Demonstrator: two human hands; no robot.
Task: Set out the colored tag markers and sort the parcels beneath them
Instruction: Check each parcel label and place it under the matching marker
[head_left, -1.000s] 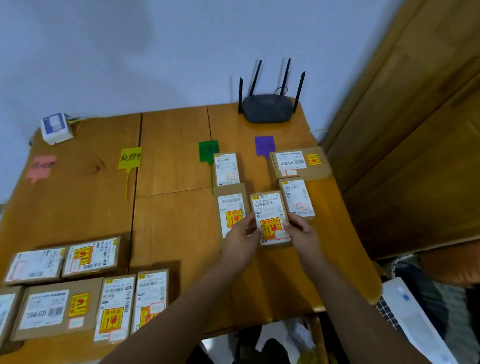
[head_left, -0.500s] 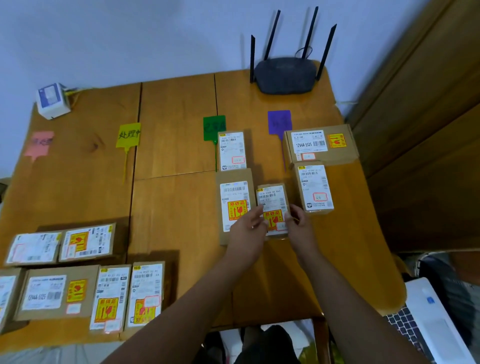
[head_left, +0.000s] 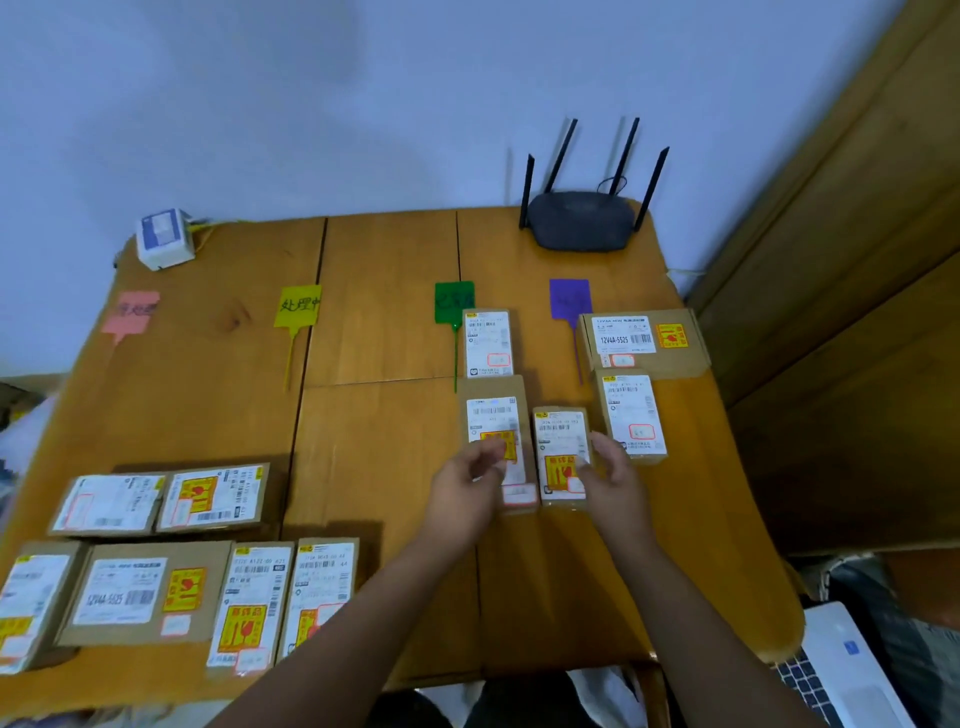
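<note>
Wooden tabletop (head_left: 384, 322) against a pale wall (head_left: 260, 104): small parcel (head_left: 560, 441) lies flat between both hands, nearer than the purple tag (head_left: 570, 301).
Left hand (head_left: 465, 491), loosely curled and empty, sits just left of it; right hand (head_left: 618, 483) touches its right edge, grip unclear.

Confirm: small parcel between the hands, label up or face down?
Label up: the small parcel lies flat on the table, barcode and yellow sticker showing on top.

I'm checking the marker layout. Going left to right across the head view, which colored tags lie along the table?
pink tag → yellow tag → green tag → purple tag
</note>
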